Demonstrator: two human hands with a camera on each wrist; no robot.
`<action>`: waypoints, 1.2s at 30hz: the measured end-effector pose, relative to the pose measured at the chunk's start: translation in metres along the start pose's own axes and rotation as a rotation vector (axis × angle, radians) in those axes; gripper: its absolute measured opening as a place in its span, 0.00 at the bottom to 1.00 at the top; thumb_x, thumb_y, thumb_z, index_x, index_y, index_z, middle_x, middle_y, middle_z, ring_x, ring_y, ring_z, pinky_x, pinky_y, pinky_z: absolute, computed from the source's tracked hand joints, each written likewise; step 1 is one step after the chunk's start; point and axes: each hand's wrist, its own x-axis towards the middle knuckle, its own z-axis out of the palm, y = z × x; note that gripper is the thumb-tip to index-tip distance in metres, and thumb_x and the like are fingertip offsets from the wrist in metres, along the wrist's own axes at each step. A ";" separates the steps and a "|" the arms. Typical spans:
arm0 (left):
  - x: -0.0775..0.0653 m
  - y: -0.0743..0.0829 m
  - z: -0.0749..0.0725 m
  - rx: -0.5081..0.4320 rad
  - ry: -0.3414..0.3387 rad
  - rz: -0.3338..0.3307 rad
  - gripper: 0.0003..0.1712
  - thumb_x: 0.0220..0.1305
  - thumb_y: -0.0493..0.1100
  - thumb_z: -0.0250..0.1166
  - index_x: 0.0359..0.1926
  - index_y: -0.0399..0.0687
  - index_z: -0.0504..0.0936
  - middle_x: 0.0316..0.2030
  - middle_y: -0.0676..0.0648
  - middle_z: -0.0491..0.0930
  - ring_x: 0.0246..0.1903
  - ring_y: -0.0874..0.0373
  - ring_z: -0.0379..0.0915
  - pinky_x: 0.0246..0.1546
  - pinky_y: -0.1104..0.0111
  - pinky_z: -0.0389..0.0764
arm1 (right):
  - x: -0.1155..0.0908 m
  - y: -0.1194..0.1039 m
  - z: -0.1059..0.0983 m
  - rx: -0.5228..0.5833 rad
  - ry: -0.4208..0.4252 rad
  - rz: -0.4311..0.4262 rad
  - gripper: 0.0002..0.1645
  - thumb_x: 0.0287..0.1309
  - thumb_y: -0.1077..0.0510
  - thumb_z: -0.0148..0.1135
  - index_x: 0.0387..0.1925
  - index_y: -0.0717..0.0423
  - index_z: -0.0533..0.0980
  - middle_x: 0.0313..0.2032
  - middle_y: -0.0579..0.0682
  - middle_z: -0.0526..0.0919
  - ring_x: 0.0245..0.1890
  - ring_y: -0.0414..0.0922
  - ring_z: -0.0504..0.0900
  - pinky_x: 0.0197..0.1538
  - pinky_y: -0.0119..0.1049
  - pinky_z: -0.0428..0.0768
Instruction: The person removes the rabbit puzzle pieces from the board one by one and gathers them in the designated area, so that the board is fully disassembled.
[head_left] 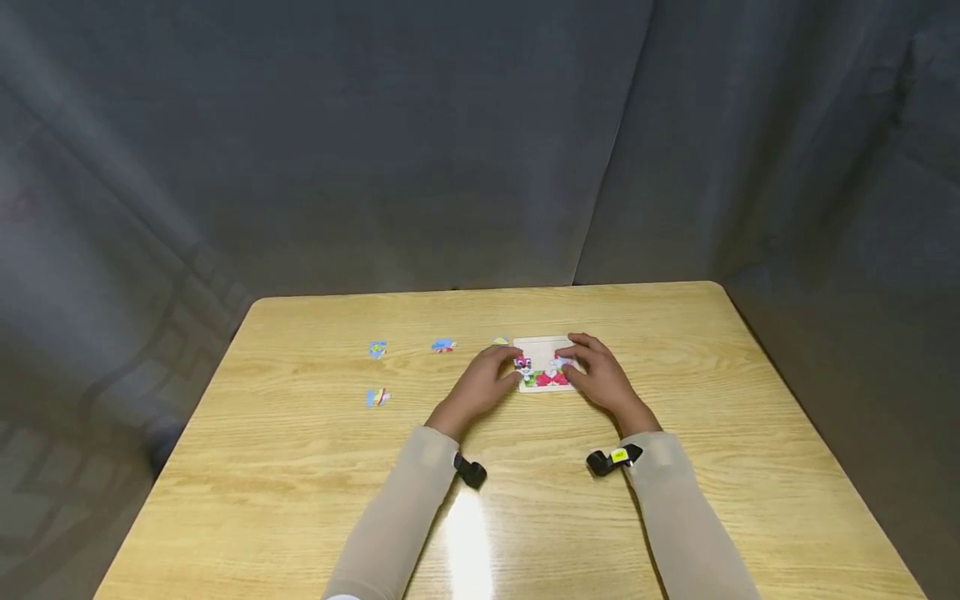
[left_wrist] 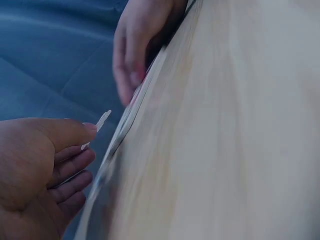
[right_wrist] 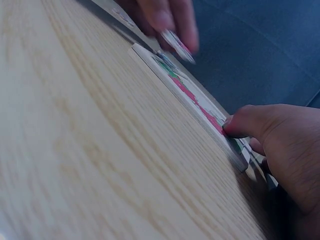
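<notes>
Desk in head view: wood-grained desk [head_left: 300,467] carrying a shallow puzzle tray [head_left: 542,347], which lies between the two hands; pink and green fill its lower strip, while the upper part shows bare.
Left hand: this hand [head_left: 482,388] has its grip pinching a puzzle piece [head_left: 523,366] with a pink-and-white animal face, at the tray's left side.
Right hand: the other hand [head_left: 606,382] is at the tray's right end, fingers bent over it.
Loose pieces: three loose pieces [head_left: 378,349] lie well left of the tray; a fourth piece [head_left: 501,342] is partly hidden near its upper left corner.
Yellow label: the label [head_left: 619,455] on the right wrist device [head_left: 600,463] bears a dark mark too small to read; no brand can be made out.
Thin edge in left wrist view: the pinched piece appears tilted and apart from the tray. The step looks like fitting it, so levelling it first should help.
Thumb in right wrist view: it rests on the tray's face, other fingers at the end, so the grip seems closed round the tray; whether it also pins a piece, I cannot tell.
Fit: best to match the cut edges, lower straight down, then press flat without forcing, the right hand bracing.
</notes>
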 end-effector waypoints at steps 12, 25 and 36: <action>-0.063 -0.037 -0.049 0.016 0.058 -0.118 0.25 0.70 0.49 0.61 0.65 0.49 0.72 0.63 0.48 0.70 0.65 0.52 0.63 0.65 0.57 0.65 | 0.000 0.004 -0.010 -0.022 -0.006 0.016 0.16 0.64 0.59 0.62 0.52 0.57 0.80 0.66 0.59 0.66 0.68 0.61 0.59 0.67 0.59 0.58; -0.070 -0.048 -0.058 0.039 0.016 -0.169 0.24 0.69 0.46 0.62 0.63 0.49 0.74 0.63 0.46 0.70 0.65 0.47 0.62 0.65 0.52 0.64 | -0.003 0.010 -0.015 -0.012 -0.015 0.045 0.16 0.64 0.59 0.62 0.53 0.57 0.80 0.67 0.59 0.64 0.68 0.62 0.58 0.67 0.61 0.57; -0.067 -0.049 -0.054 0.055 0.011 -0.139 0.23 0.68 0.43 0.63 0.63 0.49 0.75 0.63 0.46 0.69 0.64 0.47 0.62 0.65 0.53 0.64 | -0.005 0.014 -0.018 -0.022 0.010 0.028 0.16 0.64 0.59 0.62 0.52 0.58 0.80 0.66 0.60 0.65 0.68 0.62 0.59 0.66 0.61 0.58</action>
